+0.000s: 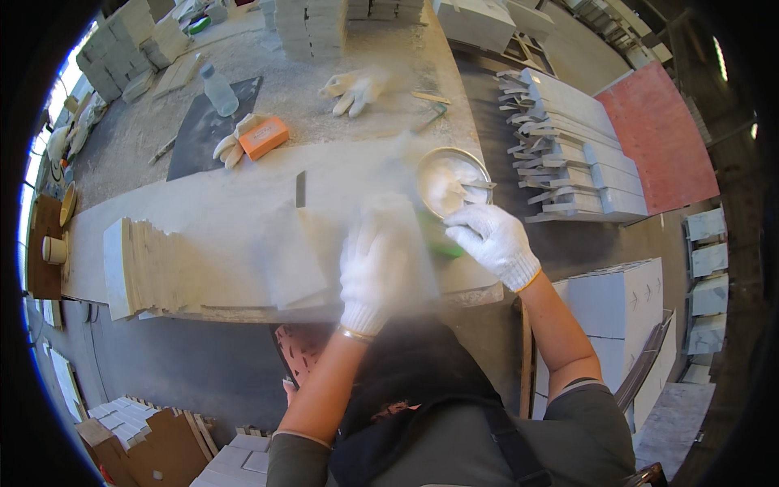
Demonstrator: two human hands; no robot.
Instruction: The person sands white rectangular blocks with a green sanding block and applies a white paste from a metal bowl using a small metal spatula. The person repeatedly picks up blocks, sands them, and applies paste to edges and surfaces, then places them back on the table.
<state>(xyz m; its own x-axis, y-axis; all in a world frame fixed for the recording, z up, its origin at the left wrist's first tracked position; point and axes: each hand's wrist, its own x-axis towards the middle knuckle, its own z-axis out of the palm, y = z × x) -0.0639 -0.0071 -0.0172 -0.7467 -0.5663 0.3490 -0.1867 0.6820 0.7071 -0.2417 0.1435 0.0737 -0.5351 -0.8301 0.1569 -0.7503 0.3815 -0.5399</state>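
My left hand (375,268), in a white knit glove, is closed on a thin white tile (415,243) at the table's front edge; haze blurs its fingers. My right hand (493,242), gloved too, has its fingers bent together at the near rim of a round bowl (419,180). White powder or paste (444,180) fills the bowl. A flat metal scraper (479,185) lies across the bowl, its lower end near my right fingertips; my fingers seem pinched on it. Something green (442,242) shows under the bowl, partly behind my right hand.
Thin tiles (150,264) stand stacked at left front. Beyond lie an orange box (264,138), loose gloves (357,91), a plastic bottle (219,91) and a dark strip (301,189). Right of the table are stacked white slabs (580,146) and a red board (661,134).
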